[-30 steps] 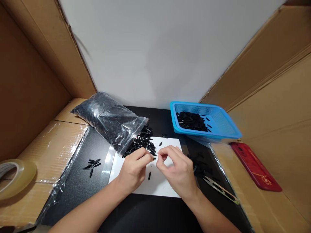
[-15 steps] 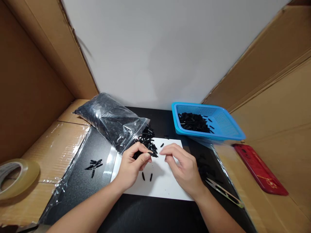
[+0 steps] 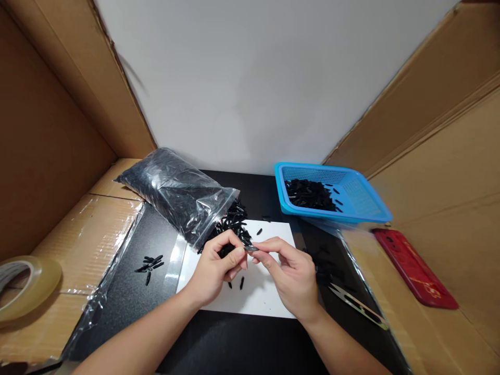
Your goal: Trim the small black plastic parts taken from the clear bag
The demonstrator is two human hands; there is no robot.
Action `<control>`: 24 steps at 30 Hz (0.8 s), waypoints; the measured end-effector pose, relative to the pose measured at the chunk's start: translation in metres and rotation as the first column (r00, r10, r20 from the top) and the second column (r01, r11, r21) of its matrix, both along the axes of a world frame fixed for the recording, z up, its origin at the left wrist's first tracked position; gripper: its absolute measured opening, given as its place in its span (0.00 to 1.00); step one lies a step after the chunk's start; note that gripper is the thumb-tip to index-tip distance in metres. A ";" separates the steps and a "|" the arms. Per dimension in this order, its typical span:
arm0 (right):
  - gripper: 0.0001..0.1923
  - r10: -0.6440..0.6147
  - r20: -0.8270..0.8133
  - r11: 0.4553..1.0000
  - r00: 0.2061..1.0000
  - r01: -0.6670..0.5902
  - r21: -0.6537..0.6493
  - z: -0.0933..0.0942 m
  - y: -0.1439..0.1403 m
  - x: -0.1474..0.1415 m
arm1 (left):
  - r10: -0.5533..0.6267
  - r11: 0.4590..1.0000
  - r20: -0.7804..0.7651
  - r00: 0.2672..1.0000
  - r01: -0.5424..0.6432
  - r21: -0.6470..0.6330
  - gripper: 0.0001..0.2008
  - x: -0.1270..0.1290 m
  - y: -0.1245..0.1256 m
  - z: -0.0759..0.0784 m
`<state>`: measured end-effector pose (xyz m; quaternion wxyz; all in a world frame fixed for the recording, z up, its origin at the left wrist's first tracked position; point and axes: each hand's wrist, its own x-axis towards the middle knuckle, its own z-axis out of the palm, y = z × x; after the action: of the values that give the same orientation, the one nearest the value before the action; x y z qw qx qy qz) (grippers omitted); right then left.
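Note:
Between my two hands is a small, slim black piece, pointed like a sliver. My left hand pinches its left end between thumb and forefinger. The fingertips of my right hand are closed on its right end. Both hands hover over a white sheet, where a few similar black pieces lie. Just behind my left hand, a heap of these pieces spills from the mouth of a clear zip bag filled with more. What the pieces are I cannot tell.
A blue basket holding many black pieces stands at the back right. Thread snips lie right of the sheet, with a red phone beyond. Several black pieces rest at left, near a tape roll. Cardboard walls flank the table.
My right hand has moved left and closed its fingertips on the black piece that my left hand holds. The view has shifted slightly.

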<state>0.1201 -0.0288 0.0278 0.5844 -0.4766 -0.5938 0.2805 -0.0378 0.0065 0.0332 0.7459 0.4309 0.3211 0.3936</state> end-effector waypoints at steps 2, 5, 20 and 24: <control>0.05 0.011 -0.031 1.000 0.999 -0.011 -0.016 -0.002 0.000 0.001 | -0.003 1.000 0.011 1.000 0.003 0.016 0.16 0.000 0.000 -0.001; 0.04 0.022 -0.053 0.999 0.998 -0.024 -0.032 -0.004 -0.001 0.000 | 0.000 0.999 0.002 1.000 0.000 0.040 0.14 0.000 0.001 -0.002; 0.01 -0.038 0.286 0.993 0.958 0.067 -0.093 0.008 0.009 0.016 | 0.148 0.982 -0.170 0.974 -0.125 0.142 0.13 -0.002 0.002 0.001; 0.07 0.056 0.222 0.998 0.973 -0.052 -0.025 0.007 0.008 0.008 | 0.112 0.993 -0.124 0.986 -0.106 0.055 0.14 0.000 0.004 0.000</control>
<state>0.1277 -0.0211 0.0347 0.5019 -0.4941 -0.6656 0.2467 -0.0376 0.0102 0.0334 0.6906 0.4548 0.3813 0.4133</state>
